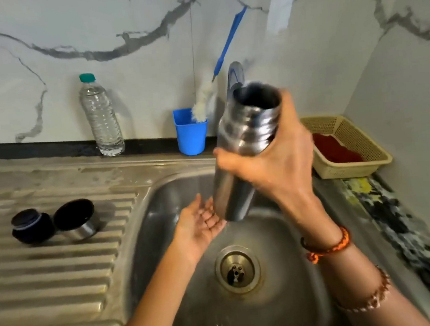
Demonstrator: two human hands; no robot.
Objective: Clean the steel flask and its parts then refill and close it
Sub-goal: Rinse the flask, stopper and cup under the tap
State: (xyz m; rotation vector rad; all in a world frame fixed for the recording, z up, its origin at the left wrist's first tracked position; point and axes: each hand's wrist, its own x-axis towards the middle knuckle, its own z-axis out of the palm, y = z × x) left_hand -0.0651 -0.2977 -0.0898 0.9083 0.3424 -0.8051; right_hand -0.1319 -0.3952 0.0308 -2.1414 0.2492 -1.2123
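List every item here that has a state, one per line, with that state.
Steel flask: uncapped, mouth up, tilted, held over the sink.
Right hand: grips the flask.
Left hand: open, palm up at the flask's base.
Black stopper: off, on the drainboard.
Steel cup lid: off, tilted beside the stopper.
Plastic bottle: capped, upright.
Bottle brush: standing in the blue cup.

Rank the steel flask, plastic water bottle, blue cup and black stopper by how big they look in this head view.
1. Steel flask, though nearest the camera.
2. Plastic water bottle.
3. Blue cup.
4. Black stopper, close in look to the cup.
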